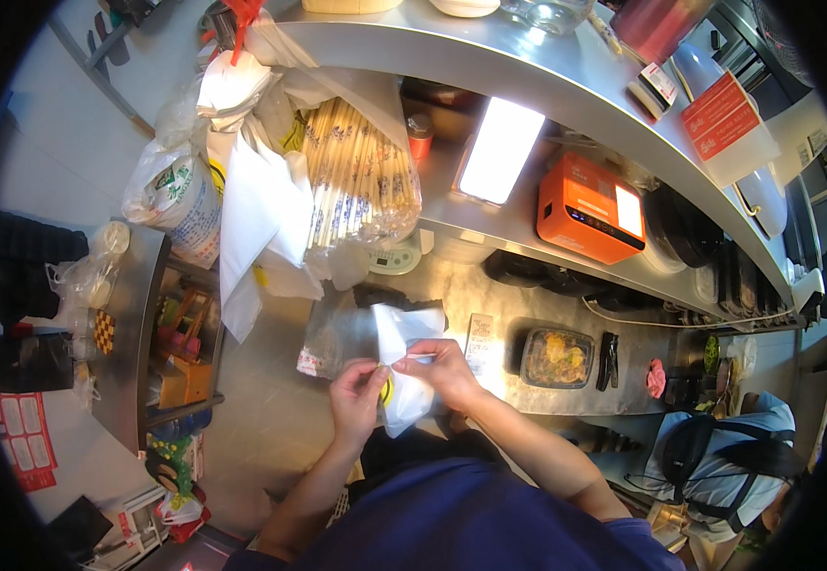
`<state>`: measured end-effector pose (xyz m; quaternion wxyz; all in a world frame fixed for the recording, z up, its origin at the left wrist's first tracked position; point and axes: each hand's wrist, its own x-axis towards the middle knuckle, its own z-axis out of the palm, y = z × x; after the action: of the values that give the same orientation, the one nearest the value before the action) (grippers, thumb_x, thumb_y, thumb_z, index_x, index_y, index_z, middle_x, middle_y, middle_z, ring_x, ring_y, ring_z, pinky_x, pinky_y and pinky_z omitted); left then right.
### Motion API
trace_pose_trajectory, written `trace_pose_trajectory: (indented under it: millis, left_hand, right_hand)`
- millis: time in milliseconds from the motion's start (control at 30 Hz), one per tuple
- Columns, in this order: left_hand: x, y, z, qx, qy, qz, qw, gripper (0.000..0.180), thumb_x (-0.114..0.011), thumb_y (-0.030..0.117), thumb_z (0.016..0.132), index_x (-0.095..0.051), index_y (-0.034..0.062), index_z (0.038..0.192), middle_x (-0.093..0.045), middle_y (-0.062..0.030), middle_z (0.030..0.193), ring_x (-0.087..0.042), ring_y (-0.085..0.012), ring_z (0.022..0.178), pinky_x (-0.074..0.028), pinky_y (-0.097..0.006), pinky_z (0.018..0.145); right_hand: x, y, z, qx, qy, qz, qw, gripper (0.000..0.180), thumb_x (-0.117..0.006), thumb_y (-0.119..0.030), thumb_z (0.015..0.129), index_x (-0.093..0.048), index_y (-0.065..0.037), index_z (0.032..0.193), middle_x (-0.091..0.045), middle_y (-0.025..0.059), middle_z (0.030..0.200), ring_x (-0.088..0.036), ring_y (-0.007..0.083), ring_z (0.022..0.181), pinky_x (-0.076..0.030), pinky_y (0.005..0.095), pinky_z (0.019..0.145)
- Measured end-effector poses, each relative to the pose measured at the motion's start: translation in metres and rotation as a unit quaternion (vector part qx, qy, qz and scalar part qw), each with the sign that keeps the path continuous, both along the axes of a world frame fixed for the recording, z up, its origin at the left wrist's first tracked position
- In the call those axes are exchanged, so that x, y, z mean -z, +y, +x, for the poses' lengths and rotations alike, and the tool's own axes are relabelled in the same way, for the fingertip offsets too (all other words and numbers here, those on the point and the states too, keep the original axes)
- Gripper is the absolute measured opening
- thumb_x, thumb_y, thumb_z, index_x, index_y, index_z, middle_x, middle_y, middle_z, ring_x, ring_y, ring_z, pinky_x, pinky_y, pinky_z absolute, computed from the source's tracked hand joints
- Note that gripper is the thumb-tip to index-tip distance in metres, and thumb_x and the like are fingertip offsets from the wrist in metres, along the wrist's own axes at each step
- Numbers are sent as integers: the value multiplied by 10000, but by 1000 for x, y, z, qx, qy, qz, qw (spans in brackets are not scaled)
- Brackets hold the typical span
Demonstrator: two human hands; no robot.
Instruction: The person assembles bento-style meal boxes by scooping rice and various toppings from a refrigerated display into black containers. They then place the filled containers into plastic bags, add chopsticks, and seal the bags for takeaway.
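In front of my body I hold a white plastic bag [407, 404] with a yellow mark on it. The fingertips of my left hand [356, 398] pinch its left edge. From the other side my right hand [440, 373] grips the same bag with thumb and fingers, close to the left hand. On the steel counter to the right sit a paper receipt slip [478, 343] and a lidded clear-topped food container [558, 358]. A slim black item [608, 362] lies beside the container. Left of the bag is a blurred clear plastic package [323, 344].
White plastic bags [275, 214] hang from the shelf at upper left, beside a large pack of wrapped chopsticks [352, 162]. An orange boxy device [590, 211] and a glowing screen [501, 150] stand on the shelf. A scale [396, 259] sits below. Another person [732, 457] is at right.
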<state>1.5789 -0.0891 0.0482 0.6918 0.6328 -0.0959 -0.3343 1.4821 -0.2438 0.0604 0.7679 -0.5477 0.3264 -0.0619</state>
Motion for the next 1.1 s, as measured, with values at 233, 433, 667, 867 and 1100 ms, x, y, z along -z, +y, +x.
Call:
trace_pose_trajectory:
  millis: [233,433,667,867,1100]
  left_hand:
    - [7,6,18,-115,6,7,993,119,-655,78,997,-681,-27,1047,-701,-38,930,-634,-82,835,-500,-226,766]
    - [0,29,24,-90,44,27,995,105,-650,31,979,-671,-25,1064,-699,-39,954,-633,-102,859,-493,-232,796]
    - [-17,39,0,-92,101,-22,990,123,-651,2,965,-595,5,1075,-694,-43,960,-623,-95,877,-476,-230,804]
    - [6,63,-11,-96,114,-21,989,115,-641,-4,970,-587,19,1068,-697,-50,949,-625,-90,837,-485,-228,761]
    - [-9,54,-6,-93,123,-32,988,115,-635,1,977,-591,6,1083,-713,-73,969,-657,-110,870,-519,-253,811]
  right_hand:
    - [-2,-35,-19,-71,62,-136,986,279,-812,-172,869,-716,8,1059,-733,93,869,-696,199,857,-544,342,782]
    - [-106,-141,49,274,-25,-583,765,428,-763,-226,887,-639,20,1213,-674,194,1117,-648,269,966,-514,367,841]
    - [-99,-249,111,451,-160,-570,668,398,-704,-183,926,-552,57,1206,-621,308,1118,-592,467,1004,-479,493,867]
    - [-109,-251,120,420,-69,-598,679,483,-750,-327,901,-591,27,1189,-660,265,1106,-632,434,1038,-485,468,932]
    - [-110,-254,126,406,-56,-615,674,610,-815,-404,846,-580,33,1200,-648,274,1139,-617,447,1090,-464,494,967]
